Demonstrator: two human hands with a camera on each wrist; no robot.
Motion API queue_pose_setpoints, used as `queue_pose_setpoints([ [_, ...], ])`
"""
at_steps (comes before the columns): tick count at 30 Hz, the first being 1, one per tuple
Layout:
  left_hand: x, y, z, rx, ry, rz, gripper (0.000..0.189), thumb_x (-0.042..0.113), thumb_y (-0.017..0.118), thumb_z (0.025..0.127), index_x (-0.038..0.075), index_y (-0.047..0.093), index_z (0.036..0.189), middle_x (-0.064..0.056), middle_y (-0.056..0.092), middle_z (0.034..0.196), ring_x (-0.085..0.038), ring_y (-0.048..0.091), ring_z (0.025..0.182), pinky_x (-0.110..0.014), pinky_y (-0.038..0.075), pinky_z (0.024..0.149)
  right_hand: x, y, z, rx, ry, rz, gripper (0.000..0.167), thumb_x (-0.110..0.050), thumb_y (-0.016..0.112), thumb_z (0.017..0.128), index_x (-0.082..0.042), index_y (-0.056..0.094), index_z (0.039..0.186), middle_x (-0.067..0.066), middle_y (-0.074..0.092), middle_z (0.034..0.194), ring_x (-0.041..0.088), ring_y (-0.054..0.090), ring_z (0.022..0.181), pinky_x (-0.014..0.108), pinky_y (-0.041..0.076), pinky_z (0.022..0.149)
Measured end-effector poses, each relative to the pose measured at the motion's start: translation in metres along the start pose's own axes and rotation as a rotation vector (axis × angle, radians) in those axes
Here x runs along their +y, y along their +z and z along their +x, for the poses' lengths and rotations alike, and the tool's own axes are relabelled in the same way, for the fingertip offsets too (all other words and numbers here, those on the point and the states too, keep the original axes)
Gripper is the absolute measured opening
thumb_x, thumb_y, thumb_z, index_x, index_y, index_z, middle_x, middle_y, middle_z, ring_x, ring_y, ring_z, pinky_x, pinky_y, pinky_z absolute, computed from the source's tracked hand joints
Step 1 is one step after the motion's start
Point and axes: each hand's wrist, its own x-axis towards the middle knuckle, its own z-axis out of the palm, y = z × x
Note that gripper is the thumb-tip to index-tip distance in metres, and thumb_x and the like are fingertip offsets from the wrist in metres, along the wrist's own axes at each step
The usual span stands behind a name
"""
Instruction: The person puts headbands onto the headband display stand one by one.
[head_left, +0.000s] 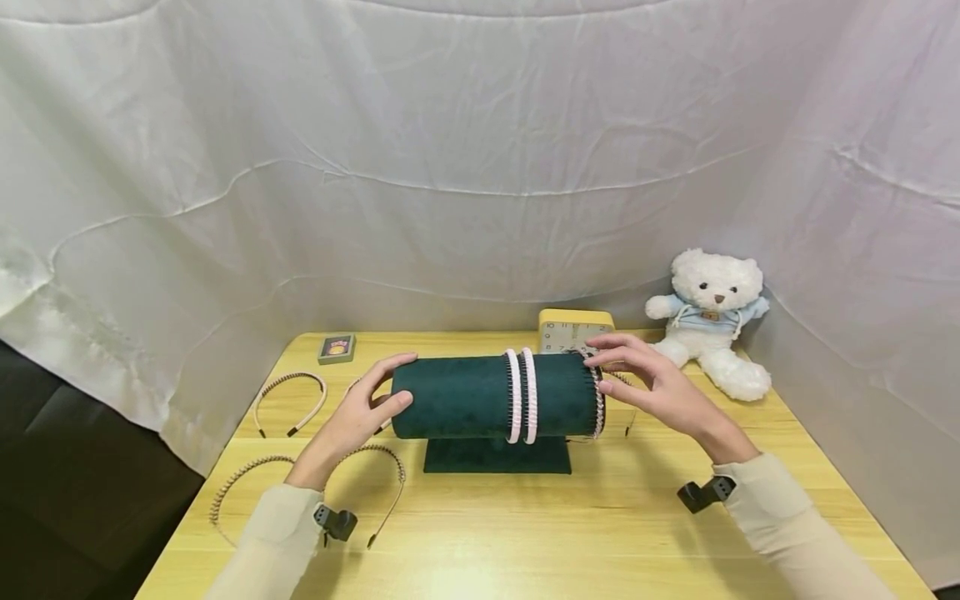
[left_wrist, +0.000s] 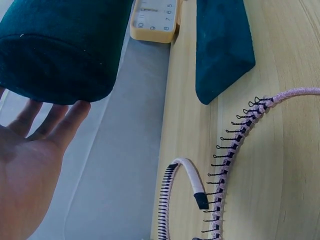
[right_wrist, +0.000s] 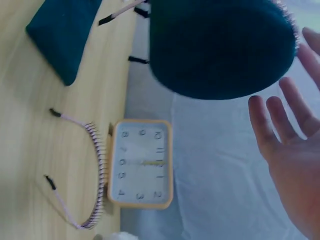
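A dark green velvet headband stand (head_left: 457, 398), a horizontal roll on a flat base, stands mid-table. Two pale pink headbands (head_left: 532, 396) sit side by side around its roll, right of the middle. A braided headband (head_left: 599, 404) circles the roll's right end. My left hand (head_left: 369, 402) is at the roll's left end, its fingertips against the end's edge in the left wrist view. My right hand (head_left: 660, 383) is beside the right end, fingers spread and extended near the braided headband. In the right wrist view its fingers (right_wrist: 290, 110) hold nothing.
Several headbands lie on the left of the table, among them a pale one (head_left: 324, 392) and a braided one (head_left: 401, 467). Behind the stand are a yellow clock (head_left: 576, 321) and another headband (right_wrist: 102, 165). A white teddy bear (head_left: 712, 317) sits back right; a small box (head_left: 337, 349) lies back left.
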Motion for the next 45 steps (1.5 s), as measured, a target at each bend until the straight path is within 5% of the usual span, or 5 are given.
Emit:
queue_pose_setpoints([
  [17, -0.002, 0.0, 0.0, 0.004, 0.0, 0.003, 0.056, 0.024, 0.063, 0.112, 0.028, 0.046, 0.165, -0.005, 0.038, 0.175, -0.039, 0.028, 0.165, -0.071, 0.035, 0.124, 0.006, 0.02, 0.009, 0.012, -0.049, 0.04, 0.04, -0.002, 0.074, 0.102, -0.021, 0.074, 0.137, 0.004, 0.06, 0.158, 0.01, 0.051, 0.149, 0.016, 0.042, 0.118],
  [24, -0.005, 0.0, 0.002, 0.004, 0.007, 0.0, 0.058, 0.022, 0.062, 0.112, 0.017, 0.043, 0.167, -0.006, 0.037, 0.175, -0.039, 0.026, 0.166, -0.071, 0.035, 0.124, 0.001, 0.03, 0.015, 0.021, -0.052, 0.019, 0.039, -0.005, 0.076, 0.101, -0.025, 0.075, 0.135, 0.0, 0.061, 0.156, 0.011, 0.052, 0.149, 0.017, 0.041, 0.118],
  [45, -0.002, 0.001, 0.0, 0.007, 0.008, 0.006, 0.056, 0.023, 0.063, 0.112, 0.026, 0.045, 0.166, -0.006, 0.038, 0.174, -0.039, 0.029, 0.165, -0.07, 0.037, 0.124, -0.003, 0.052, 0.028, 0.062, -0.1, -0.032, 0.038, -0.01, 0.079, 0.101, -0.029, 0.077, 0.133, -0.002, 0.065, 0.152, 0.026, 0.05, 0.152, 0.019, 0.034, 0.125],
])
